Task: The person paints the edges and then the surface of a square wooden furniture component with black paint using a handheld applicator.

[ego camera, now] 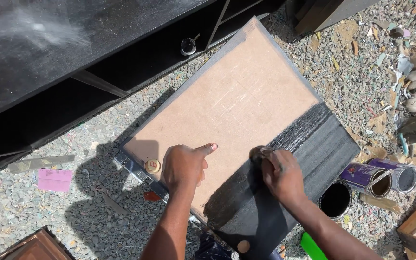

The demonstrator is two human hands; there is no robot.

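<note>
We see gravel ground (97, 212) carrying a board (227, 106) at centre. Paint cans (379, 175) at 4 o'clock, pink paper (55, 180) at 8, black cabinet (49, 62) at 10, litter scraps (410, 72) at 2.

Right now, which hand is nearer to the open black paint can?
Right. The right hand works on the board just left of the black paint can; the left hand presses the board farther away.

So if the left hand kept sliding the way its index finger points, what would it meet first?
The left hand points right and slightly up across the bare brown board. It would probably meet the edge of the black painted area first, just above the right hand with its applicator.
</note>
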